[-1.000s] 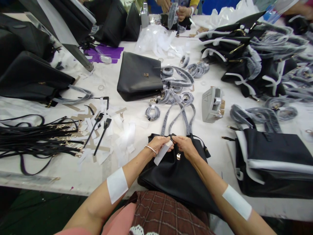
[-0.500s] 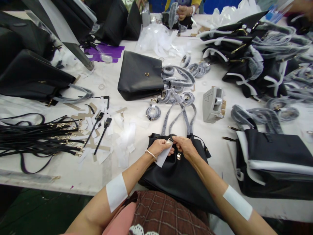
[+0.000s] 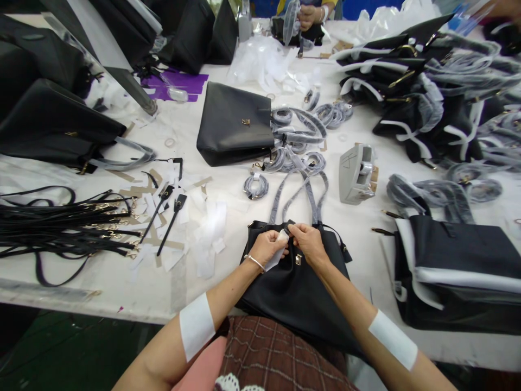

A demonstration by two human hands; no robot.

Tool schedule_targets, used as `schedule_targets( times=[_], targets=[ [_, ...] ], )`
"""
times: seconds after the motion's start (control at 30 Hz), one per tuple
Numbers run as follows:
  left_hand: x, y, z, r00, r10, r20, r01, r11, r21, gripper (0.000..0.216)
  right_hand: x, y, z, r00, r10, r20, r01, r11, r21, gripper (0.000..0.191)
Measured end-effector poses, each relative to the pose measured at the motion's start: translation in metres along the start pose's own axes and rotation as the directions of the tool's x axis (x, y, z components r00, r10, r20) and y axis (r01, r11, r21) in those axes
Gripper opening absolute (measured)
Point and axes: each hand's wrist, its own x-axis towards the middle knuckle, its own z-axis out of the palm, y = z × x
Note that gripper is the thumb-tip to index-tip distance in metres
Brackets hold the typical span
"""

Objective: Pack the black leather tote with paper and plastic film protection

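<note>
A black handbag (image 3: 303,304) lies before me at the table's front edge, its wrapped handles (image 3: 309,198) pointing away. At the bag's top, my left hand (image 3: 264,250) is closed on a white paper slip (image 3: 275,259), with the thumb on top. Close beside it, my right hand (image 3: 308,244) pinches a small black strap tab (image 3: 289,224) between thumb and fingers. A gold clasp (image 3: 298,259) shows just below the right hand. The fingertips of both hands nearly meet, so what lies between them is partly hidden.
Another black bag (image 3: 234,125) lies ahead, near coiled wrapped straps (image 3: 255,186). A grey tape dispenser (image 3: 356,174) stands to the right. Black straps (image 3: 77,225) and paper scraps (image 3: 211,233) spread leftward. Bags (image 3: 468,271) lie at right. A co-worker's hand (image 3: 309,17) works across the table.
The white slip has tilted and shows less beneath my left hand. Both hands stay at the bag's top, shifting only slightly.
</note>
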Motion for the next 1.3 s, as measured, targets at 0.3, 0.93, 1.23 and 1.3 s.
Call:
schedule_targets(
  times=[0.3,0.93,1.23,1.3],
  targets=[
    [0.002,0.010,0.000,0.998,-0.063,0.029,0.064,0.997,-0.046,0.048,-0.001,-0.001,-0.002,1.000,0.011,-0.010,-0.011,0.999,0.043,0.033],
    [0.004,0.001,-0.010,0.996,0.043,0.076,-0.039,0.997,-0.060,0.054,0.007,-0.012,-0.015,0.934,0.147,0.325,-0.247,0.924,0.292,0.047],
    [0.010,0.006,-0.012,0.994,0.084,0.066,-0.085,0.996,0.014,0.049,0.006,-0.008,-0.013,0.897,0.178,0.405,-0.330,0.879,0.343,0.050],
    [0.011,0.007,-0.012,0.992,0.103,0.070,-0.108,0.992,0.062,0.044,0.006,-0.007,-0.013,0.900,0.185,0.396,-0.327,0.886,0.329,0.050]
  ],
)
